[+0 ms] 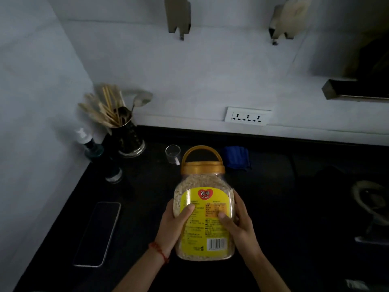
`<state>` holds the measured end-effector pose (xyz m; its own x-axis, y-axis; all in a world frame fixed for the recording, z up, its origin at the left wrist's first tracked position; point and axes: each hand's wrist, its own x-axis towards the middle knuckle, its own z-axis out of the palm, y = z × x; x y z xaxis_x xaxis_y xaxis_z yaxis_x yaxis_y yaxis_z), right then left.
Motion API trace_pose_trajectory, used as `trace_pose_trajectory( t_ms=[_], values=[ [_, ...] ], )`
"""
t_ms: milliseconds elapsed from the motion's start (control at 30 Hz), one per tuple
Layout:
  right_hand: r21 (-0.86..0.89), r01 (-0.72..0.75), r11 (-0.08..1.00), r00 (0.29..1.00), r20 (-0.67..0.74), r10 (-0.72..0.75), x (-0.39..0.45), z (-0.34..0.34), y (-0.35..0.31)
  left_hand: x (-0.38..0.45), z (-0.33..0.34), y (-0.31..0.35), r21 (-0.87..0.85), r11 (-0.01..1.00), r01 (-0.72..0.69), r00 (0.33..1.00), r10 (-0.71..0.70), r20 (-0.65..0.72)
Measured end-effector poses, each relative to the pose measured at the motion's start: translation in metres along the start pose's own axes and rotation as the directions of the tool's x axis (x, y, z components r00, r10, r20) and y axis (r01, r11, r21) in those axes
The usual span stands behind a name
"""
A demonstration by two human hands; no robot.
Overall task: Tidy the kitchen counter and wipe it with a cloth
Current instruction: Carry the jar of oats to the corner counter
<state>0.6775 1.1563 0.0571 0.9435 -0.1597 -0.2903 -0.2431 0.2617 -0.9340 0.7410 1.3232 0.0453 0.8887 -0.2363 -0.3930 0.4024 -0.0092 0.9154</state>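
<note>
From the head camera, both hands gripped a clear jar (203, 209) of grains with a gold lid, held over the black counter (147, 207). The left hand (174, 224) clasped its left side, the right hand (237, 222) its right side. A blue cloth (236, 158) lay on the counter behind the jar, near the wall. A phone (97, 233) lay at the left.

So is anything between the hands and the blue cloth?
Yes. Both the left hand and the right hand are full with the big jar, and the blue cloth lies behind it on the counter.
</note>
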Motion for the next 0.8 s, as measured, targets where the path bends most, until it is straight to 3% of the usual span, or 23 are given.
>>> trace_pose_trajectory(
  t_ms=[233, 500, 633, 800],
  values=[
    [-0.137, 0.147, 0.980, 0.987, 0.087, -0.136, 0.054, -0.013, -0.018, 0.049, -0.007, 0.020, 0.100, 0.989, -0.107, 0.989, 0.096, 0.116],
    [-0.383, 0.188, 0.905, 0.982, 0.058, -0.180, 0.076, -0.032, -0.004, 0.083, -0.015, 0.016, 0.180, 0.971, -0.157, 0.951, 0.099, 0.295],
    [-0.482, 0.198, 0.853, 0.974, -0.004, -0.228, 0.087, -0.033, 0.000, 0.097, -0.006, 0.015, 0.196, 0.957, -0.213, 0.948, 0.155, 0.277],
    [-0.530, 0.181, 0.829, 0.971, -0.039, -0.238, 0.119, -0.034, -0.003, 0.117, 0.005, 0.014, 0.200, 0.961, -0.192, 0.979, 0.173, 0.110]
  ],
)
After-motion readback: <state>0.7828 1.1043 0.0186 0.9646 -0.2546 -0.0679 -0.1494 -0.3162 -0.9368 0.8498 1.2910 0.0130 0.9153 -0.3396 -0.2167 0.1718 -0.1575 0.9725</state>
